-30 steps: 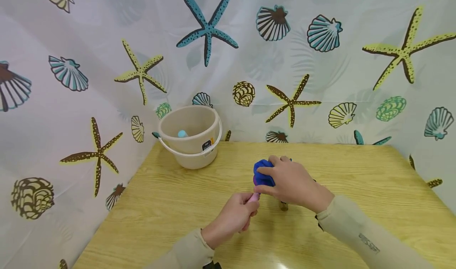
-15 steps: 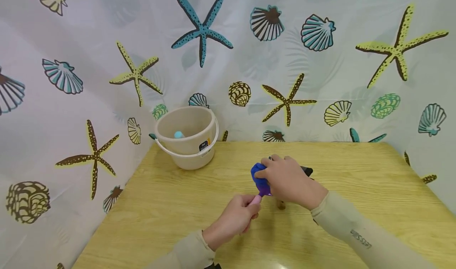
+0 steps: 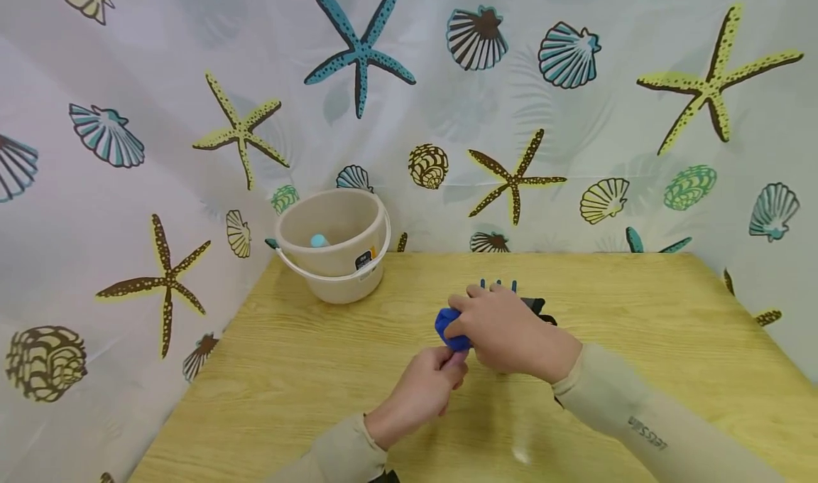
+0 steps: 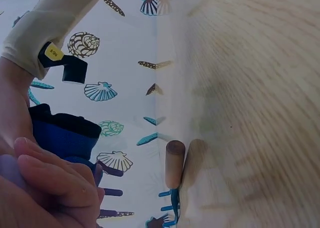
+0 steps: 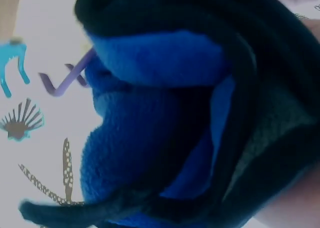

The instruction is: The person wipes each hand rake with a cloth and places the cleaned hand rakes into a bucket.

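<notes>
Beige bucket (image 3: pixel 345 291) stood before a seashore-print curtain (image 3: pixel 268 35)

The bucket was upright in the far left corner of the pale wood-grain counter (image 3: pixel 307 355), its white carrying handle (image 3: pixel 339 278) hanging down across the front and a dark label (image 3: pixel 363 260) on its wall. Inside, a light-blue rounded thing (image 3: pixel 319 241) showed its top; the rest was hidden. The curtain rose behind and at both sides, printed with a teal starfish (image 3: pixel 361 52), a yellow starfish (image 3: pixel 712 89), a brown starfish (image 3: pixel 515 179) and assorted scallop shells. A small garden fork (image 4: pixel 174 170) with a wooden handle and blue tines lay on the counter.
</notes>
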`<state>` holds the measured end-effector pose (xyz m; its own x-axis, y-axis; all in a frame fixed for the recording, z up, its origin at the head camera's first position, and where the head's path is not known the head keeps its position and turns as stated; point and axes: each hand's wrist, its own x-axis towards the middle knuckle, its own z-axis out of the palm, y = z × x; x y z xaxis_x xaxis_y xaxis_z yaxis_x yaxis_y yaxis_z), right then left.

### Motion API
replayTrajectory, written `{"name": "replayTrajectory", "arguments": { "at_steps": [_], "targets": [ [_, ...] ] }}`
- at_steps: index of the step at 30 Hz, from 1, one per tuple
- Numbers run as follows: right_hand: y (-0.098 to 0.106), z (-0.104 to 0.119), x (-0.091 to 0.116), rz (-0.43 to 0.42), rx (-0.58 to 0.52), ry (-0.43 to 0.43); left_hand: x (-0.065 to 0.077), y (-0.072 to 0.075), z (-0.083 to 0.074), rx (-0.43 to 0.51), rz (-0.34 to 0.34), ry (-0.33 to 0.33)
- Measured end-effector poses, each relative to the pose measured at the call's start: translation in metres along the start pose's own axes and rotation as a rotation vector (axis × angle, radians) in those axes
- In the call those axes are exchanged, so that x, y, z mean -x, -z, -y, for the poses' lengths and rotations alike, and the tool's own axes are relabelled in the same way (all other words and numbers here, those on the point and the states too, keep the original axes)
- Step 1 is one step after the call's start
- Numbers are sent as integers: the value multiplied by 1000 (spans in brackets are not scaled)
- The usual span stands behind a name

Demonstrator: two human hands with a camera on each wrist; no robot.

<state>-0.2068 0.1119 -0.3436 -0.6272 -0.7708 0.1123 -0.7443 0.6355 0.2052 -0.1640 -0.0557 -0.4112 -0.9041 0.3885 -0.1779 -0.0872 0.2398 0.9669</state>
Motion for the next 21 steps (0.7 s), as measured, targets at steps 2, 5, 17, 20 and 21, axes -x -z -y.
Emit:
{"name": "replayTrajectory", "arguments": {
  "at_steps": [2, 5, 17, 20, 21],
  "targets": [
    [2, -2, -5, 8, 20, -49, 1, 2, -3, -17, -16, -5],
    [-1, -12, -9, 1, 24, -143, 3, 3, -6, -9, -23, 1],
    [-14, -19, 18, -129, -22, -167, 5, 5, -6, 99, 5, 29],
    [-12, -14, 22, -118, 11, -150, 4, 6, -7, 101, 16, 44],
    [-12, -13, 23, -111, 22, -147, 4, 6, -7, 101, 22, 49]
  ]
}}
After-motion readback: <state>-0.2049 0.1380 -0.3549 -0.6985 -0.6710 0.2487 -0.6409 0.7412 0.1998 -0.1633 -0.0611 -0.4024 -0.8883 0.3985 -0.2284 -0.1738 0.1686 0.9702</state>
